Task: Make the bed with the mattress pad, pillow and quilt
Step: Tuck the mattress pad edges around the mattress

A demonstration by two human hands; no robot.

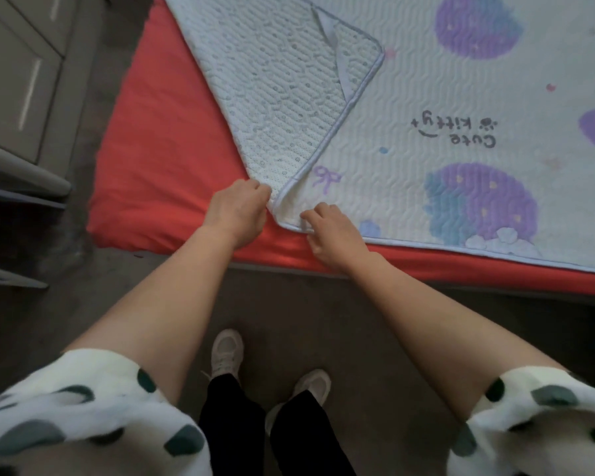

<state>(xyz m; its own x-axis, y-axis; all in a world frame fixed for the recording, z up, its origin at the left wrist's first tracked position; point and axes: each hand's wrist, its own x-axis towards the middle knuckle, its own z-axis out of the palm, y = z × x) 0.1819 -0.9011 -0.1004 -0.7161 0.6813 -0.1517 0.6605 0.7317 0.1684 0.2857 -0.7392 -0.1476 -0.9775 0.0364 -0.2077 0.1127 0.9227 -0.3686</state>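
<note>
The white quilted mattress pad with purple blobs lies on the red bed. One corner is folded back, so its dotted underside shows. The left hand pinches the fold near the bed's edge. The right hand, fingers curled, holds the pad's blue edge just beside it.

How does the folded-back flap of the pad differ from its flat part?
The flap shows the underside, plain white with small grey dots; the flat part shows purple prints and the words Cute Kitty. The flap lies on top; the flat part rests under it on the mattress. Both have wavy quilting and blue edging.
</note>
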